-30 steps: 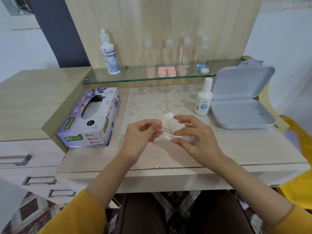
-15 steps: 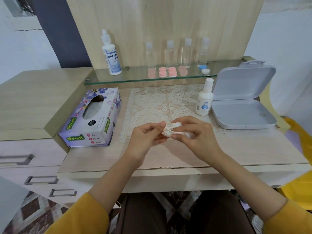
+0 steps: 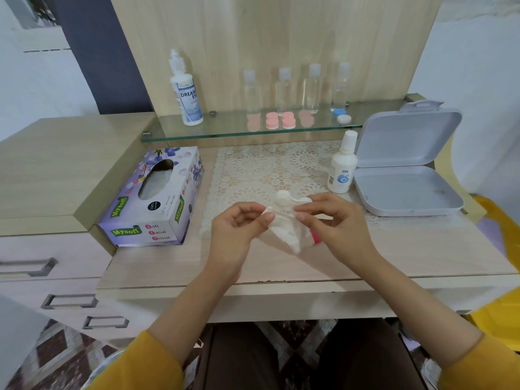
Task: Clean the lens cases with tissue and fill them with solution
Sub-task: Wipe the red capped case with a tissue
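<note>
A crumpled white tissue (image 3: 285,220) hangs between my hands above the desk. My left hand (image 3: 236,229) pinches its left edge. My right hand (image 3: 334,220) pinches the tissue's right side and holds a lens case (image 3: 314,237), of which a pink-red part shows below the fingers and a white part near the fingertips. A small white solution bottle (image 3: 342,164) stands upright on the lace mat, beyond my right hand. Pink lens cases (image 3: 280,120) and a blue and white one (image 3: 341,116) lie on the glass shelf.
A purple tissue box (image 3: 153,198) lies at the left of the desk. An open grey box (image 3: 405,175) sits at the right. On the glass shelf (image 3: 225,130) stand a tall solution bottle (image 3: 185,91) and several clear small bottles (image 3: 312,88). Drawers are at the lower left.
The tissue has been drawn out wider between my hands, and the pink-red part of the case now shows under my right hand instead of by my left.
</note>
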Tool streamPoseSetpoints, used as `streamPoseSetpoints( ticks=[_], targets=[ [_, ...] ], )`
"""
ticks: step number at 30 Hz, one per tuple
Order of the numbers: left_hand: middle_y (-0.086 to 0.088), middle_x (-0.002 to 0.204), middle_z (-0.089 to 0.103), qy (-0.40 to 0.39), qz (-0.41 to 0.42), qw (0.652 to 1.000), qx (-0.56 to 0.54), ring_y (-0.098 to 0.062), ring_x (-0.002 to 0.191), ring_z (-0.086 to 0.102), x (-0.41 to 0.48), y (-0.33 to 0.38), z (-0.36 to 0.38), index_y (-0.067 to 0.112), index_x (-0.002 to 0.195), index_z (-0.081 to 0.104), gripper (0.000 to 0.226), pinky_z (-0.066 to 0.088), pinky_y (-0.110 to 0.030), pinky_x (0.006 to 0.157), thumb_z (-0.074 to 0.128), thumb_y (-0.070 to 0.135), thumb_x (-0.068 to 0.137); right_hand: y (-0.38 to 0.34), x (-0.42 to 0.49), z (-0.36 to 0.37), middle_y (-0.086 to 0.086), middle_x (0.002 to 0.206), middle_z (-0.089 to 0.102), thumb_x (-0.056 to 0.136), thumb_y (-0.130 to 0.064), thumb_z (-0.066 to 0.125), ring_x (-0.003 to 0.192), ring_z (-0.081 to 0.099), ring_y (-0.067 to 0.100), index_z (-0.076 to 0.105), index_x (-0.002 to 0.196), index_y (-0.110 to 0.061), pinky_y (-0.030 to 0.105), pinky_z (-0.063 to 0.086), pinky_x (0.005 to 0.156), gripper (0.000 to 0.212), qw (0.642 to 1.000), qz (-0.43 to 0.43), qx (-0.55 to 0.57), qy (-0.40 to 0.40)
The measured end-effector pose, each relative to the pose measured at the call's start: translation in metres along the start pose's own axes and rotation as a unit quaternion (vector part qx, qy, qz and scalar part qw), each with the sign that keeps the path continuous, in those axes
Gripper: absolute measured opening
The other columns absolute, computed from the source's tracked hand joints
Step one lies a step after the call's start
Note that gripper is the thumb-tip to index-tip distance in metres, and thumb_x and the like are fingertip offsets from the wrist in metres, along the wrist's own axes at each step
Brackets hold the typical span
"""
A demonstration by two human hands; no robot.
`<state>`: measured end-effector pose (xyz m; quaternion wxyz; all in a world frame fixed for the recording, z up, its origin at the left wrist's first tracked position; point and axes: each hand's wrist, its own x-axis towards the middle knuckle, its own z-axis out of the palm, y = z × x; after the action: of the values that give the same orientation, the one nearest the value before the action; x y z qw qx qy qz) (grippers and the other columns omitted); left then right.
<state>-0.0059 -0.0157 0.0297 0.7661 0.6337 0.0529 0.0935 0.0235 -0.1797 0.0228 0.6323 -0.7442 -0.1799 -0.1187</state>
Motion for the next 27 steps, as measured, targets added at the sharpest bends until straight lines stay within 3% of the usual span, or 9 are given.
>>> streamPoseSetpoints(
  ticks=[3, 5, 8, 12, 16, 19, 23, 27],
  targets=[
    [0.007, 0.065, 0.067, -0.034, 0.025, 0.997, 0.065, -0.009, 0.067, 0.060, 0.004, 0.009, -0.005, 0.013, 0.074, 0.067, 0.013, 0.048, -0.026, 0.066, 0.068, -0.001, 0.075, 0.000, 0.003, -0.005, -0.007, 0.077, 0.066, 0.078, 0.009, 0.065, 0.071, 0.066, 0.007, 0.071, 0.076, -0.023, 0.019, 0.053, 0.067, 0.033, 1.000, 0.024, 0.009, -0.007],
    [0.010, 0.067, 0.068, -0.057, 0.044, 0.992, 0.102, -0.005, 0.068, 0.060, 0.005, 0.015, -0.007, 0.014, 0.074, 0.069, 0.015, 0.050, -0.018, 0.062, 0.068, -0.001, 0.075, -0.001, 0.003, -0.006, -0.007, 0.072, 0.067, 0.080, 0.012, 0.060, 0.068, 0.069, 0.013, 0.069, 0.072, -0.021, 0.022, 0.055, 0.068, 0.035, 0.999, 0.043, 0.024, -0.009],
    [0.012, 0.069, 0.068, -0.089, 0.074, 0.981, 0.157, -0.003, 0.070, 0.058, 0.006, 0.022, -0.005, 0.019, 0.071, 0.070, 0.018, 0.047, -0.012, 0.060, 0.071, 0.001, 0.073, -0.006, 0.003, -0.005, 0.006, 0.074, 0.064, 0.080, 0.012, 0.060, 0.066, 0.069, 0.017, 0.063, 0.083, -0.018, 0.024, 0.056, 0.066, 0.030, 0.997, 0.064, 0.041, -0.014],
    [0.011, 0.072, 0.066, -0.100, 0.108, 0.966, 0.211, -0.003, 0.067, 0.056, 0.012, 0.022, -0.001, 0.026, 0.072, 0.070, 0.023, 0.045, -0.014, 0.060, 0.074, 0.003, 0.070, -0.009, 0.001, -0.001, 0.012, 0.077, 0.065, 0.079, 0.009, 0.063, 0.071, 0.068, 0.020, 0.061, 0.087, -0.017, 0.046, 0.054, 0.069, 0.027, 0.995, 0.088, 0.040, -0.025],
    [0.014, 0.078, 0.064, -0.066, 0.152, 0.953, 0.255, -0.006, 0.083, 0.058, 0.017, 0.015, 0.000, 0.033, 0.067, 0.068, 0.028, 0.046, -0.018, 0.072, 0.075, 0.006, 0.069, -0.010, -0.001, 0.001, 0.013, 0.078, 0.065, 0.079, 0.010, 0.062, 0.070, 0.066, 0.019, 0.063, 0.086, -0.011, 0.031, 0.058, 0.063, 0.022, 0.992, 0.103, 0.053, -0.044],
    [0.010, 0.095, 0.063, -0.061, 0.136, 0.963, 0.222, -0.005, 0.086, 0.061, 0.016, 0.014, 0.003, 0.027, 0.072, 0.066, 0.025, 0.049, -0.017, 0.067, 0.074, 0.003, 0.071, -0.010, -0.003, 0.000, 0.017, 0.079, 0.064, 0.079, 0.012, 0.060, 0.068, 0.064, 0.017, 0.064, 0.090, -0.002, 0.014, 0.049, 0.054, 0.018, 0.991, 0.109, 0.064, -0.049],
    [0.008, 0.083, 0.067, -0.077, 0.090, 0.967, 0.227, 0.003, 0.066, 0.061, 0.014, 0.013, 0.003, 0.025, 0.086, 0.067, 0.021, 0.046, -0.011, 0.059, 0.072, 0.009, 0.075, -0.013, -0.003, 0.001, 0.017, 0.079, 0.064, 0.080, 0.012, 0.060, 0.069, 0.065, 0.018, 0.064, 0.087, -0.003, 0.011, 0.046, 0.052, 0.018, 0.989, 0.113, 0.072, -0.058],
    [0.012, 0.082, 0.069, -0.072, 0.076, 0.969, 0.224, 0.001, 0.076, 0.065, 0.016, 0.013, 0.002, 0.026, 0.078, 0.071, 0.017, 0.050, -0.014, 0.070, 0.068, 0.009, 0.079, -0.017, -0.003, 0.000, 0.020, 0.080, 0.064, 0.080, 0.010, 0.061, 0.069, 0.066, 0.019, 0.065, 0.085, -0.006, 0.013, 0.048, 0.052, 0.018, 0.989, 0.117, 0.065, -0.059]
  ],
)
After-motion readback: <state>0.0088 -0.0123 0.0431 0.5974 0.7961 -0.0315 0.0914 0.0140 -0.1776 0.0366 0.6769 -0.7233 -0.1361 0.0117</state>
